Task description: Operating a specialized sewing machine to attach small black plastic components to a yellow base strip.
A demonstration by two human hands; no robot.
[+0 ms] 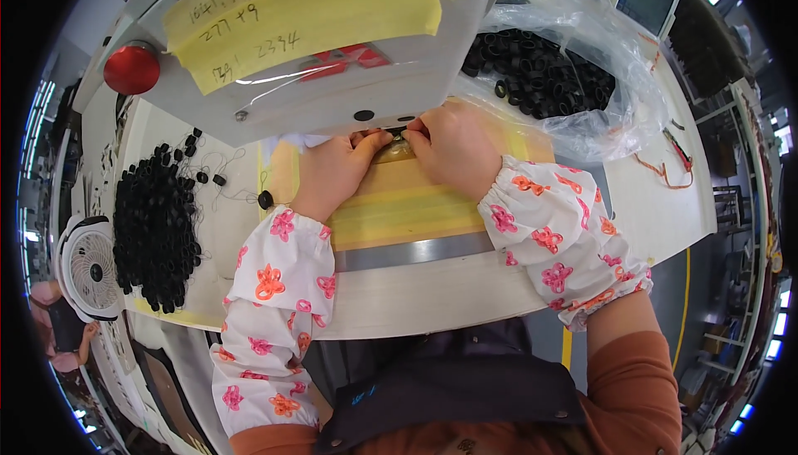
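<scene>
My left hand and my right hand meet under the front of the grey machine, over a yellow-taped work surface. Both have their fingers pinched close together at a small dark piece, too small and partly hidden to make out. A yellowish translucent fitting sits just below my fingertips. To the left of my left wrist lies a single round black piece with thin thread near it. Both forearms wear white sleeve covers with pink and orange flowers.
A heap of black threaded pieces lies left, a clear bag of black rings back right, beside wires. A red button is on the machine. A fan and another person are at the far left.
</scene>
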